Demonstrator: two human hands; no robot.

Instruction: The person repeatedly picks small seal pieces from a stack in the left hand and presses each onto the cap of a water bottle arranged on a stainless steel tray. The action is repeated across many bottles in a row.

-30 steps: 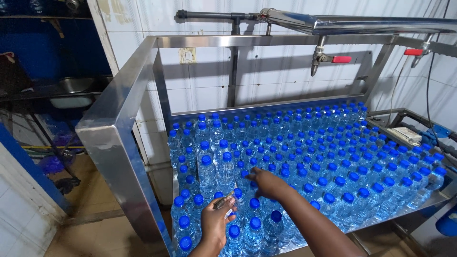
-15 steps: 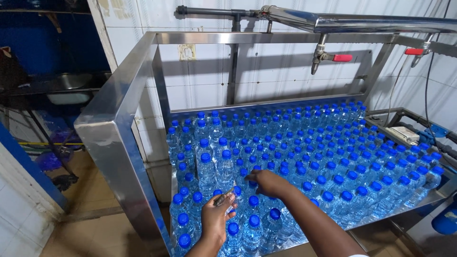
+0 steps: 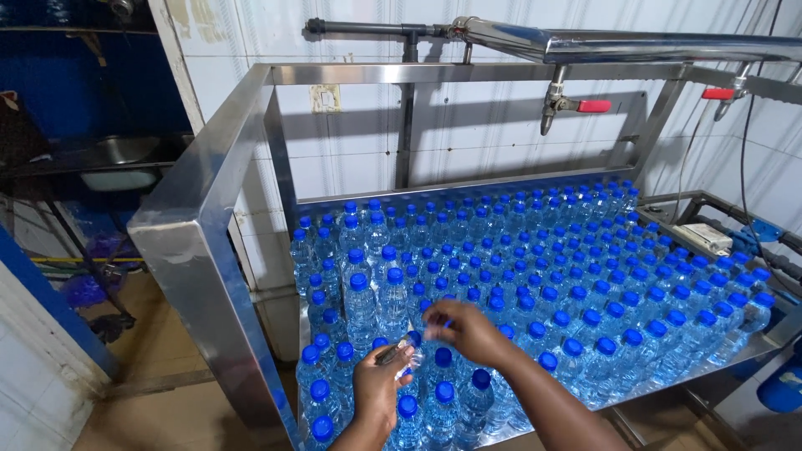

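Observation:
Several clear water bottles with blue caps stand packed together on a steel table. My left hand is at the near left corner, closed around the neck of one clear bottle tilted above the others. My right hand is just to the right of it, fingers pinched at that bottle's top. Whether the fingers hold a cap is hidden.
A steel frame encloses the table, with its thick post at my left. An overhead pipe carries two red-handled taps above the bottles. A white tiled wall stands behind. A dark sink sits at the far left.
My left hand has lifted a bottle up out of the group, and my right hand has moved left from the bottle tops to meet it at its neck.

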